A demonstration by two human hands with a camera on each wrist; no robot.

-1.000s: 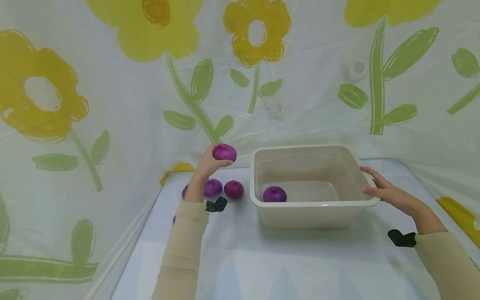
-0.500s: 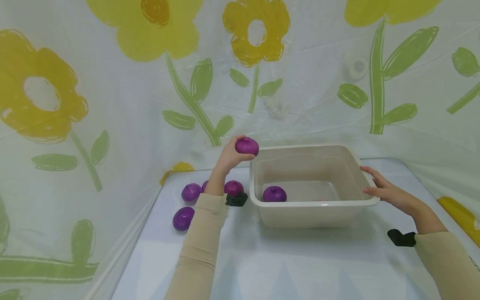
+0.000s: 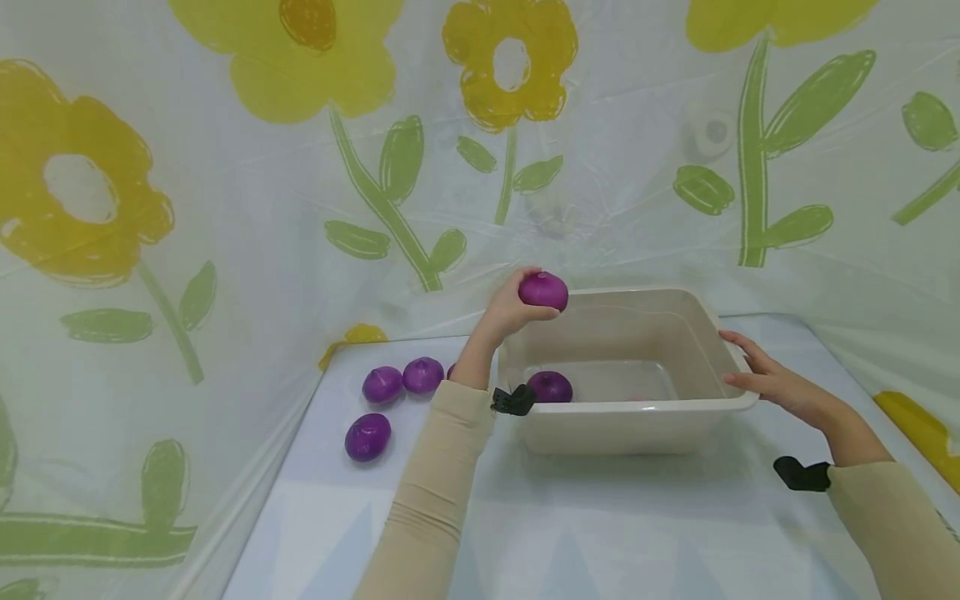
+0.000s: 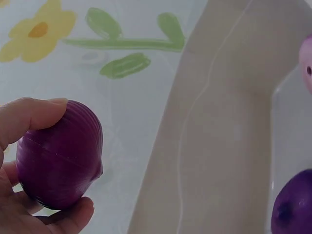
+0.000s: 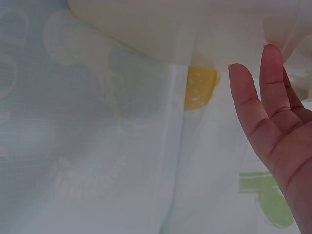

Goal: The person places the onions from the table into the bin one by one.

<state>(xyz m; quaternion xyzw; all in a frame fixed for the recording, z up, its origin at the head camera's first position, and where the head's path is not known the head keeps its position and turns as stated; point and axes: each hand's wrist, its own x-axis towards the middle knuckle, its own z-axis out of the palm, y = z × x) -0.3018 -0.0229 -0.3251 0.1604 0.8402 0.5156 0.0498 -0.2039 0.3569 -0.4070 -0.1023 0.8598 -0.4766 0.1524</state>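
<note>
My left hand (image 3: 513,307) grips a purple onion (image 3: 543,292) between thumb and fingers, held up over the left back rim of a beige plastic basin (image 3: 607,431). In the left wrist view the onion (image 4: 61,156) shows its ribbed skin, with the basin wall (image 4: 219,122) to its right. Inside the basin lies another purple onion (image 3: 551,387), and the left wrist view also shows part of a pink thing with a dark spot (image 4: 306,63). My right hand (image 3: 780,387) touches the basin's right end, its fingers fairly straight in the right wrist view.
Left of the basin, several purple onions lie on the table, among them a front one (image 3: 367,437), a left one (image 3: 382,385) and a back one (image 3: 423,376). One more is mostly hidden by my left wrist. A flower-printed curtain (image 3: 615,167) hangs behind the table (image 3: 600,525).
My left hand has carried the onion rightward from above the loose onions to over the basin's left rim. My right hand and the basin have stayed in place.
</note>
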